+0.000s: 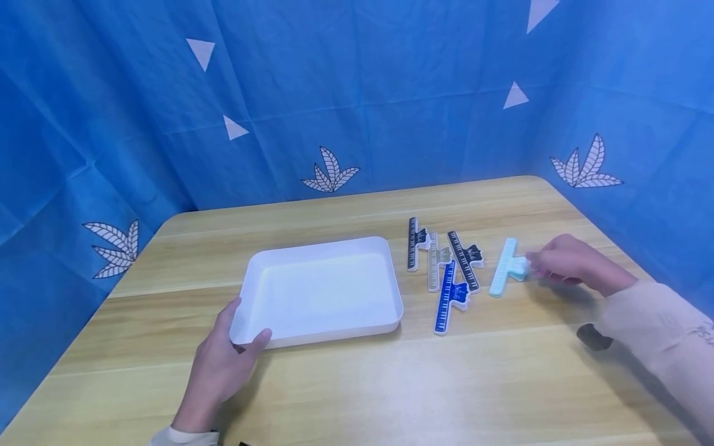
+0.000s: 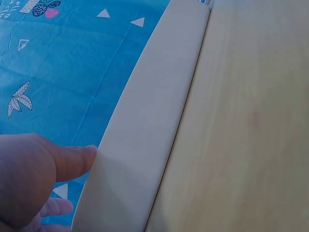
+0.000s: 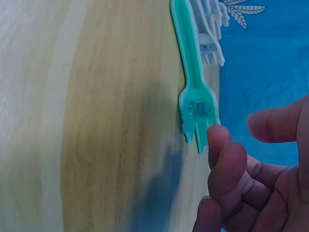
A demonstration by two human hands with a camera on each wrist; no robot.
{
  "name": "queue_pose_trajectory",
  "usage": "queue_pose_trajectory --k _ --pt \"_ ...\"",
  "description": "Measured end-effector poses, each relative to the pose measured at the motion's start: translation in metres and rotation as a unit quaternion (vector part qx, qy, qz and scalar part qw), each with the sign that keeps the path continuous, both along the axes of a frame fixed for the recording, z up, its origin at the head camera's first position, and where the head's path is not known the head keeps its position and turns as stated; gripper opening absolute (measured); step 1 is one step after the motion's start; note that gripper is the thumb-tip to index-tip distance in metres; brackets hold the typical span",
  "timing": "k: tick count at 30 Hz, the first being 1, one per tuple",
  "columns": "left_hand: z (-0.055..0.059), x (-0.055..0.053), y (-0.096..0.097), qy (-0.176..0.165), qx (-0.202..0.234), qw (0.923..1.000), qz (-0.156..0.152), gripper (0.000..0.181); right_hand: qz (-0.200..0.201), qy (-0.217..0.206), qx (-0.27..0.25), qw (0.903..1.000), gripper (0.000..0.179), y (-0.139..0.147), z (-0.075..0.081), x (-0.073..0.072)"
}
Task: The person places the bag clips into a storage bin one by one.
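Note:
My left hand (image 1: pixel 223 362) holds the near left corner of a white rectangular tray (image 1: pixel 334 334), thumb on the front wall and fingers along the left side. The left wrist view shows the thumb (image 2: pixel 77 159) against the tray's long outer wall (image 2: pixel 145 106). At the right, my right hand (image 1: pixel 563 263) is at the handle end of a mint-green clip (image 1: pixel 504 269) with a piano-key pattern. In the right wrist view a fingertip meets the handle of that clip (image 3: pixel 193 63), while the thumb (image 3: pixel 273 123) stands apart from the fingers.
Between tray and mint clip lie a blue clip (image 1: pixel 444 303), a grey clip (image 1: pixel 433 266) and two black clips, one upright (image 1: pixel 413 244) and one slanted (image 1: pixel 462 260). A small dark object (image 1: pixel 594 337) lies by the right sleeve. Blue curtains (image 1: pixel 357 93) surround the wooden table (image 1: pixel 357 396).

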State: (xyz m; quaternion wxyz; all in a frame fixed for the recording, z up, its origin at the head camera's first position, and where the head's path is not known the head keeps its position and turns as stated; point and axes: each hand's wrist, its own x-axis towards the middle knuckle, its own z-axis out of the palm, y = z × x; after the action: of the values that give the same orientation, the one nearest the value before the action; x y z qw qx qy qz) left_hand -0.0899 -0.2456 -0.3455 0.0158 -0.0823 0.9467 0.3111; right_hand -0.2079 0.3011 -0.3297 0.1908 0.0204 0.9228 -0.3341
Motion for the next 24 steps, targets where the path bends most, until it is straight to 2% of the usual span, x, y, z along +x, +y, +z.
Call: queue_pose_trajectory --k 13,24 --pt "-0.0006 0.0004 -0.0005 0.000 -0.008 1.0000 -0.005 0.089 0.012 0.002 0.022 0.9997 0.039 -0.0079 -0.0062 0.0003" --pt "-0.0010 -0.0008 0.0001 0.006 -0.012 0.9998 -0.012 0.085 0.005 -0.005 0.026 0.9996 0.037 -0.0086 -0.0099 -0.0011"
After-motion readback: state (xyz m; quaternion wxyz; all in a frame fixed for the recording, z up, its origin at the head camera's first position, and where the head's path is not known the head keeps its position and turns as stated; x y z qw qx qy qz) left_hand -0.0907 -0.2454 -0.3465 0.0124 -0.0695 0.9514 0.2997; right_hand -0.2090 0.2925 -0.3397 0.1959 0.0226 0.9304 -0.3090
